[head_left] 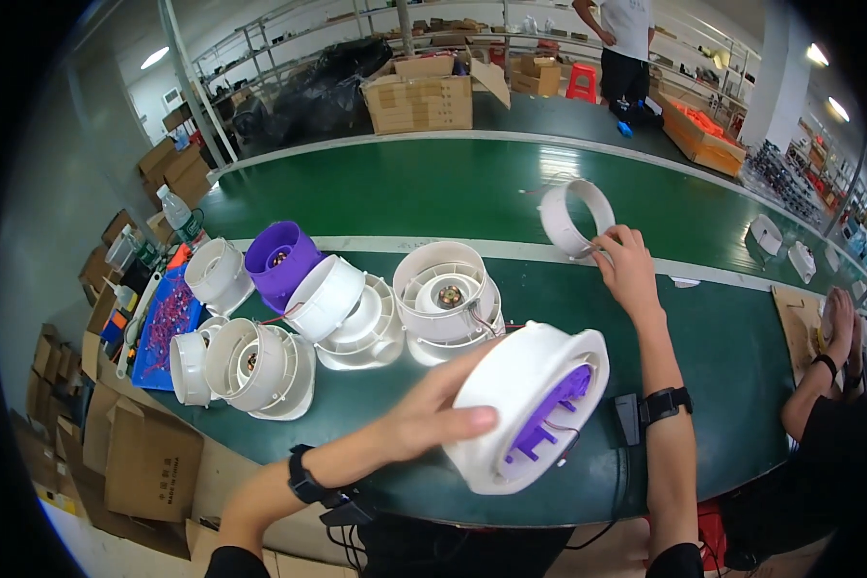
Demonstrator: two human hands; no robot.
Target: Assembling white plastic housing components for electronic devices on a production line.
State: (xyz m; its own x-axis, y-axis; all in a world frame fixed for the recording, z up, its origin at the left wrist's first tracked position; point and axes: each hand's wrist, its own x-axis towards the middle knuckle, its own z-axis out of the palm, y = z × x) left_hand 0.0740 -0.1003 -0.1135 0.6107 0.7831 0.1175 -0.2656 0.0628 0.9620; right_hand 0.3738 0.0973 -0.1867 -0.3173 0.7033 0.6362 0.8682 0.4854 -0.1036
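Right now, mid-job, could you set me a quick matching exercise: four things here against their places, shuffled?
1. White ring
2. White purple-centred housing
3. Purple cylinder
4. Blue tray

A. Beside white parts on the table
B. In the left hand
C. Toward the table's left end, holding small pinkish pieces
D. At the right hand

Pairs: 1-D, 2-B, 3-A, 4-C

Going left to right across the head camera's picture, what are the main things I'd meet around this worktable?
Blue tray → purple drum → wearer's left hand → white ring → wearer's right hand → co-worker's hand.
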